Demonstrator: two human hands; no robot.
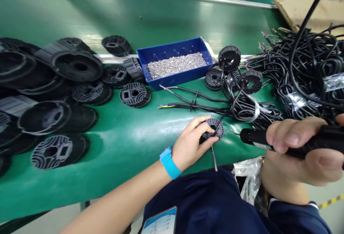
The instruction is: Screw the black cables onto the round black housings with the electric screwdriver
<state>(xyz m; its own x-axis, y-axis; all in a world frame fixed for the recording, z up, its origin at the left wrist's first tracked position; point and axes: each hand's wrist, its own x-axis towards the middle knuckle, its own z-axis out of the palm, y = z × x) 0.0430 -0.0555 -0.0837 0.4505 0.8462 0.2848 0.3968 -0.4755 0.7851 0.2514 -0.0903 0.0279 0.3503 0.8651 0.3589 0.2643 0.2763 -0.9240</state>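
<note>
With a blue band at its wrist, my left hand (194,136) grips a round black plastic cap (219,128) by its sides on the green table. A black cable (221,120) runs through this cap, and its coloured wire ends (214,160) stick out below. My right hand (303,144) is wrapped around a black electric screwdriver (252,136), held level to the right of the cap. Its thin bit points left at the cap, apart from it; a small screw appears to sit at the tip.
A blue bin (172,80) of small metal screws stands behind my hands. Bundled black cables (247,108) and several capped ones lie nearby, with a large cable heap (303,62) at right. Black round housings (61,115) crowd the left. A dark cord (292,37) hangs at right.
</note>
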